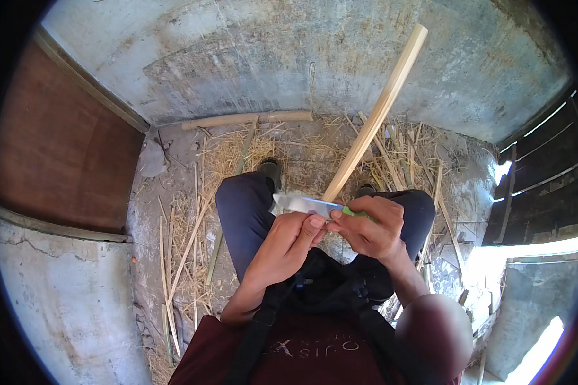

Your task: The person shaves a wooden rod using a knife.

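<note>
My right hand (374,226) is closed around the green handle of a knife (298,203). Its broad blade points left, above my left hand. My left hand (285,246) is closed too, thumb on top, fingertips meeting those of my right hand. Whatever lies between its fingers is too small or too hidden to make out. Just beyond the blade is the lower end of a long pale wooden pole (380,112), which slants up to the right between my knees. I cannot tell what that lower end rests on.
Straw (234,153) and several thin split strips (192,247) litter the floor on both sides of my legs. A round pole (250,120) lies along the base of the stained wall (237,61). A brown panel (64,141) stands left, dark boards (536,186) right.
</note>
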`<action>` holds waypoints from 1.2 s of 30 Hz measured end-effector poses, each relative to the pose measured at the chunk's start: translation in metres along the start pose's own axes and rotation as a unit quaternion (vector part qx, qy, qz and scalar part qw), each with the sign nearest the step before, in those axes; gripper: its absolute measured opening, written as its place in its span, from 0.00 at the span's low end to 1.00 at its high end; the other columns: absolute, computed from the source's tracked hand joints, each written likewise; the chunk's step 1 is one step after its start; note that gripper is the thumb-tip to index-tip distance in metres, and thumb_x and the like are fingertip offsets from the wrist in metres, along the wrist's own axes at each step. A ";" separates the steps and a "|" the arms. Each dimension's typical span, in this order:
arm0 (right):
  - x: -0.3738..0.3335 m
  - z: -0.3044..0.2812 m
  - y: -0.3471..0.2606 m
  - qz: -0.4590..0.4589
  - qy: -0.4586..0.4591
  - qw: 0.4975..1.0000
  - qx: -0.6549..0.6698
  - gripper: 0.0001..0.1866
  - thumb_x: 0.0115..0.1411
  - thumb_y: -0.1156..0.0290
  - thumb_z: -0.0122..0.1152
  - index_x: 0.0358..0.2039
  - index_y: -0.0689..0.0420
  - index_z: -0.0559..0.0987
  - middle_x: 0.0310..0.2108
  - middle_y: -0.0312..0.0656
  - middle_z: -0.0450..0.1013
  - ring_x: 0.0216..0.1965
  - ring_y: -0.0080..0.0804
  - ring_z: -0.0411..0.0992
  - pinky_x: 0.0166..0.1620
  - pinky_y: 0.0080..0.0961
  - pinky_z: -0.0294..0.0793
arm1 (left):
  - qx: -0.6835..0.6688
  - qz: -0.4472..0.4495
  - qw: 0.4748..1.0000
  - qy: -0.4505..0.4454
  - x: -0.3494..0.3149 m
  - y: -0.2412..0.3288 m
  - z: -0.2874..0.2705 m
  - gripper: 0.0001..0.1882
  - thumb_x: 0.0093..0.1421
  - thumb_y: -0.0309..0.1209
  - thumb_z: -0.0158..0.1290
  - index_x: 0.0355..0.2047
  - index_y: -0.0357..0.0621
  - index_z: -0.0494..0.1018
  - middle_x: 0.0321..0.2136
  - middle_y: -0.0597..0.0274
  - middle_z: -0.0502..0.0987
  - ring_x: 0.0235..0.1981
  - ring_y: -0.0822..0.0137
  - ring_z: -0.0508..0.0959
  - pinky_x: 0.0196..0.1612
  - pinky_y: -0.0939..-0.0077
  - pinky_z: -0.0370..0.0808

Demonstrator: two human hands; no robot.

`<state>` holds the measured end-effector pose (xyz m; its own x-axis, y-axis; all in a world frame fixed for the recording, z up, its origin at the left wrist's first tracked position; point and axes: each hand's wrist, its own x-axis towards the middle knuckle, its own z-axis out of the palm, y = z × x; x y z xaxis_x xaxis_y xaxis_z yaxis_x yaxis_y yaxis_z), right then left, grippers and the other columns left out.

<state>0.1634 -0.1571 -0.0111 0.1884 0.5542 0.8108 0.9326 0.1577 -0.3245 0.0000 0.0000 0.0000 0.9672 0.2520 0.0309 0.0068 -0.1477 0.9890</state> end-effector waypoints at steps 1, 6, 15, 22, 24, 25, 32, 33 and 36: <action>0.001 0.000 -0.002 -0.006 -0.001 1.000 -0.002 0.19 0.49 0.65 0.87 0.42 0.47 0.88 0.29 0.33 0.78 0.25 0.29 0.79 0.25 0.26 0.76 | -0.006 0.002 1.000 0.002 0.001 0.001 0.001 0.24 0.84 0.42 0.43 0.63 0.35 0.77 0.26 0.68 0.75 0.25 0.79 0.66 0.28 0.79 0.62; 0.002 -0.009 -0.008 -0.013 -0.001 1.000 -0.023 0.20 0.48 0.65 0.87 0.41 0.48 0.88 0.28 0.33 0.77 0.24 0.29 0.78 0.25 0.25 0.75 | -0.018 -0.003 1.000 0.020 -0.002 0.008 0.010 0.21 0.83 0.39 0.44 0.48 0.33 0.79 0.23 0.66 0.74 0.23 0.75 0.68 0.27 0.75 0.64; 0.007 -0.011 -0.015 -0.015 0.021 0.999 -0.046 0.19 0.49 0.64 0.87 0.41 0.46 0.88 0.26 0.31 0.76 0.20 0.26 0.73 0.21 0.24 0.68 | 0.075 0.032 0.993 0.085 -0.005 0.020 0.009 0.17 0.79 0.35 0.53 0.37 0.32 0.81 0.18 0.57 0.74 0.17 0.65 0.71 0.25 0.67 0.67; 0.014 -0.009 -0.022 -0.013 0.032 0.998 -0.051 0.16 0.51 0.66 0.86 0.39 0.46 0.88 0.25 0.30 0.74 0.19 0.26 0.71 0.20 0.25 0.65 | 0.106 0.048 0.986 0.122 -0.011 0.019 0.008 0.17 0.77 0.36 0.55 0.39 0.31 0.81 0.19 0.49 0.75 0.17 0.56 0.73 0.25 0.62 0.67; 0.013 -0.007 -0.023 -0.010 0.030 0.999 -0.044 0.16 0.51 0.66 0.86 0.39 0.47 0.88 0.25 0.31 0.74 0.19 0.26 0.72 0.20 0.25 0.66 | 0.104 0.051 0.986 0.120 -0.012 0.019 0.008 0.18 0.77 0.36 0.55 0.37 0.30 0.81 0.19 0.47 0.76 0.18 0.52 0.75 0.26 0.60 0.68; 0.013 -0.007 -0.025 -0.010 0.027 0.999 -0.038 0.15 0.51 0.66 0.86 0.38 0.47 0.88 0.25 0.31 0.75 0.19 0.26 0.72 0.20 0.25 0.66 | 0.108 0.051 0.986 0.118 -0.013 0.018 0.007 0.18 0.77 0.36 0.55 0.36 0.30 0.80 0.20 0.47 0.76 0.19 0.50 0.76 0.27 0.59 0.68; 0.015 -0.006 -0.029 -0.022 0.021 0.999 -0.032 0.16 0.48 0.64 0.88 0.37 0.48 0.90 0.24 0.31 0.77 0.18 0.25 0.70 0.21 0.23 0.62 | 0.110 0.060 0.988 0.091 -0.014 0.022 0.004 0.22 0.78 0.35 0.53 0.28 0.29 0.78 0.19 0.46 0.77 0.21 0.46 0.79 0.29 0.58 0.72; 0.016 -0.006 -0.029 -0.025 0.020 0.999 -0.033 0.16 0.48 0.64 0.88 0.37 0.48 0.90 0.24 0.31 0.77 0.17 0.25 0.70 0.21 0.23 0.62 | 0.103 0.063 0.988 0.095 -0.014 0.021 0.004 0.21 0.78 0.35 0.54 0.29 0.29 0.79 0.19 0.46 0.77 0.21 0.47 0.79 0.28 0.59 0.72; 0.019 -0.009 -0.030 -0.031 0.013 0.998 -0.044 0.17 0.49 0.65 0.88 0.38 0.47 0.89 0.24 0.30 0.76 0.18 0.25 0.71 0.21 0.23 0.63 | 0.099 0.066 0.987 0.111 -0.015 0.018 0.006 0.18 0.77 0.34 0.55 0.33 0.30 0.81 0.19 0.48 0.77 0.19 0.51 0.78 0.26 0.62 0.71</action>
<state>0.1417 -0.1591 0.0182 0.1358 0.5243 0.8406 0.9661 0.1182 -0.2297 -0.0127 -0.0121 0.0166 0.8835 0.4186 0.2101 -0.0449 -0.3707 0.9277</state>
